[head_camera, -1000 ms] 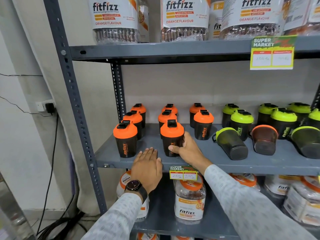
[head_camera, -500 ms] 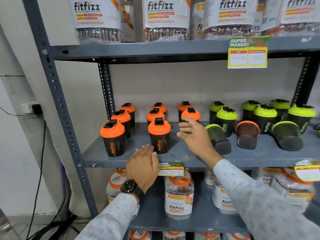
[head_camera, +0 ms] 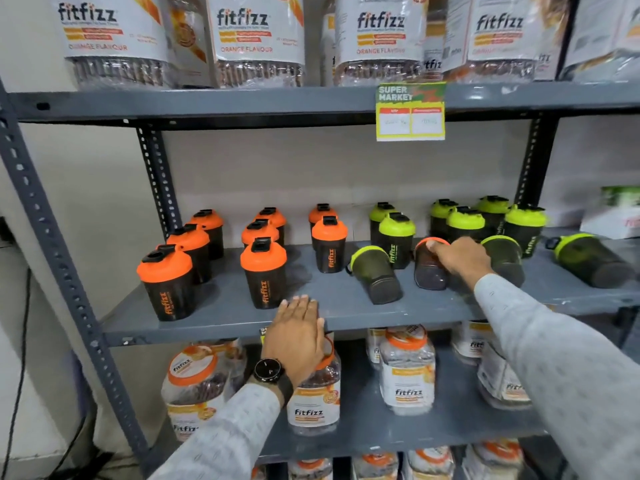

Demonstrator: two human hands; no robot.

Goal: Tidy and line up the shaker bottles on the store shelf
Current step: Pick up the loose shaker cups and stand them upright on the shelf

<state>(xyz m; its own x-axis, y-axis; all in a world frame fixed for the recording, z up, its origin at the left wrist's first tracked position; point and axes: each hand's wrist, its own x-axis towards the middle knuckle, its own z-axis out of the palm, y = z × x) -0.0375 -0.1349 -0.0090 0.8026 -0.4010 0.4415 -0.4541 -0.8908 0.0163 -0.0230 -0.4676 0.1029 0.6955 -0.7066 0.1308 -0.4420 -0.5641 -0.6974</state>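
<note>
Black shaker bottles stand on the grey middle shelf (head_camera: pixel 221 308): several orange-lidded ones (head_camera: pixel 264 271) at the left, several green-lidded ones (head_camera: pixel 396 239) at the right. In front of the green group, bottles lie on their sides: a green-lidded one (head_camera: pixel 375 276), an orange-lidded one (head_camera: pixel 428 273), another green one (head_camera: pixel 506 255) and one far right (head_camera: pixel 590 259). My right hand (head_camera: pixel 462 258) reaches over the lying orange-lidded bottle, its fingers curled round the lid end. My left hand (head_camera: pixel 295 332) rests flat on the shelf's front edge, just right of the front orange bottle.
Large Fitfizz jars (head_camera: pixel 254 32) fill the shelf above, with a price tag (head_camera: pixel 410 112) hanging from its edge. More Fitfizz jars (head_camera: pixel 408 368) stand on the shelf below. A slotted steel upright (head_camera: pixel 59 258) frames the left side.
My right hand left the front orange bottle and moved right across the shelf onto the lying orange-lidded bottle. The view shifted right. My left hand stayed on the shelf edge.
</note>
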